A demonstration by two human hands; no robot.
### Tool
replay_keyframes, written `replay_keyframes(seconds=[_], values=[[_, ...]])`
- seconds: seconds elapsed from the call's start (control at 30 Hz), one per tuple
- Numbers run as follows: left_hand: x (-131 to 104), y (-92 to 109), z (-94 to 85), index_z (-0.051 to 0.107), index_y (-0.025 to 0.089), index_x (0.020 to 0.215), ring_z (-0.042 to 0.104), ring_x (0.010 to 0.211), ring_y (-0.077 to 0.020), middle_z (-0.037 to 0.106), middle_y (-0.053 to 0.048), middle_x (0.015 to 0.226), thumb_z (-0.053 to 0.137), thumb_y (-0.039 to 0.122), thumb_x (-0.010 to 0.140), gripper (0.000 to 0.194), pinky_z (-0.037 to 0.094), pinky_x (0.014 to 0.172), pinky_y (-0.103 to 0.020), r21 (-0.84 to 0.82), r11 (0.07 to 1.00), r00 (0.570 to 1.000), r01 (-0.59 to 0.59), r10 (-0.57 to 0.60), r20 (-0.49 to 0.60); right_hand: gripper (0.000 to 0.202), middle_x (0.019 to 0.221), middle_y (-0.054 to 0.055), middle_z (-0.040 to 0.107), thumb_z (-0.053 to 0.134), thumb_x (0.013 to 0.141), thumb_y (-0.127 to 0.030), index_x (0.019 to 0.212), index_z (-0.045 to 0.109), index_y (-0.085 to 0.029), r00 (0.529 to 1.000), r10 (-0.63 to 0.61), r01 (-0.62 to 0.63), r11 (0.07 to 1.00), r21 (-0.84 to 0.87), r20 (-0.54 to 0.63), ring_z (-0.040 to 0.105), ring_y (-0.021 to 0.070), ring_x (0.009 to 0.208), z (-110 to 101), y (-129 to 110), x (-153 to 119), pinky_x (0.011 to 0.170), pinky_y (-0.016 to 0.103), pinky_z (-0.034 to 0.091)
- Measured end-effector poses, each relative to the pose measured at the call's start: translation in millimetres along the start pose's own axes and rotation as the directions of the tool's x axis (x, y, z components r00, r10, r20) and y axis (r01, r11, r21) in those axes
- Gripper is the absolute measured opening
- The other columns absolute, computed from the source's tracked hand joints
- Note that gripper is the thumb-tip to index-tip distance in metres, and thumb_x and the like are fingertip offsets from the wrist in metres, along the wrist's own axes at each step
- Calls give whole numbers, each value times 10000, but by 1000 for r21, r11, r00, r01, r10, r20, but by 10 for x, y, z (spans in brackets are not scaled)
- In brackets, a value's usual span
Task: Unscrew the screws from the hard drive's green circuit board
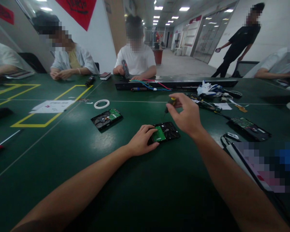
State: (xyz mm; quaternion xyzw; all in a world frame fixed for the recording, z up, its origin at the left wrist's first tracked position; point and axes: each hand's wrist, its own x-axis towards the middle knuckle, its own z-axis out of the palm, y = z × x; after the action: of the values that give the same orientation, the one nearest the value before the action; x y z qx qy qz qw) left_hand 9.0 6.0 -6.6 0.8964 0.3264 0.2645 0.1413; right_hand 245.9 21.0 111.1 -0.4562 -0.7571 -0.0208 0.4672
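A hard drive (168, 131) lies on the green table with its green circuit board facing up. Its left end is gripped by my left hand (144, 139), fingers over the far edge and thumb along the near one. My right hand (187, 112) pinches a small screwdriver (170, 105) with a dark and yellow handle. The screwdriver's thin shaft points down above the far side of the drive, its tip apart from it. My fingers partly cover the handle.
A second hard drive (106, 119) and a white tape roll (101, 104) lie to the left. On the right are another drive (250, 128), tools, cables and white-blue gloves (209, 89). Across the table, a person (135, 59) holds a power screwdriver (125, 68) beside a long black bar (183, 85).
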Motion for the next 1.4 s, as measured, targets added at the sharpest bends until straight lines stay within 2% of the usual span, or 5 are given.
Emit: replay_keyframes(seconds=[0.23, 0.33, 0.5, 1.0, 1.4], values=[[2, -68, -41, 438, 195, 1559, 424, 1472, -374, 474, -179, 1545, 777, 615, 864, 880, 428, 1232, -577, -59, 990, 991, 131, -130, 10, 395, 1140, 139, 655, 585, 967, -276, 1344, 688, -217, 983, 185, -174, 939, -296, 9, 619, 311, 1133, -129, 517, 21, 1013, 468, 508], [5, -105, -65, 458, 188, 1557, 401, 1498, -392, 439, -189, 1580, 774, 699, 828, 945, 426, 1231, -581, -69, 978, 980, 195, -191, 61, 401, 1239, 165, 648, 554, 954, -226, 1338, 669, -196, 837, 518, -369, 771, -520, 175, 634, 293, 1157, -44, 903, -162, 1005, 411, 505], [2, -72, -99, 539, 226, 1503, 378, 1530, -393, 418, -171, 1626, 735, 685, 872, 805, 404, 1236, -598, -50, 980, 978, 194, -189, 92, 336, 1088, 180, 742, 599, 970, -352, 1229, 682, -155, 716, 662, -424, 665, -614, 222, 709, 325, 972, 148, 1267, -475, 796, 407, 537], [14, -33, -29, 471, 167, 1538, 467, 1464, -362, 506, -188, 1553, 736, 676, 865, 884, 419, 1234, -547, 10, 984, 983, 177, -177, 40, 448, 1363, 176, 649, 426, 1069, -348, 1437, 621, -183, 815, 461, -175, 773, -610, 350, 676, 311, 1128, 447, 1329, -460, 881, 407, 532], [28, 14, -57, 397, 134, 1586, 456, 1478, -367, 499, -208, 1576, 750, 658, 845, 974, 387, 1253, -556, 9, 978, 976, 208, -208, 66, 404, 1328, 126, 648, 455, 1070, -387, 1360, 709, -265, 808, 433, -137, 798, -587, 400, 684, 273, 1047, 442, 1398, -454, 813, 362, 515]])
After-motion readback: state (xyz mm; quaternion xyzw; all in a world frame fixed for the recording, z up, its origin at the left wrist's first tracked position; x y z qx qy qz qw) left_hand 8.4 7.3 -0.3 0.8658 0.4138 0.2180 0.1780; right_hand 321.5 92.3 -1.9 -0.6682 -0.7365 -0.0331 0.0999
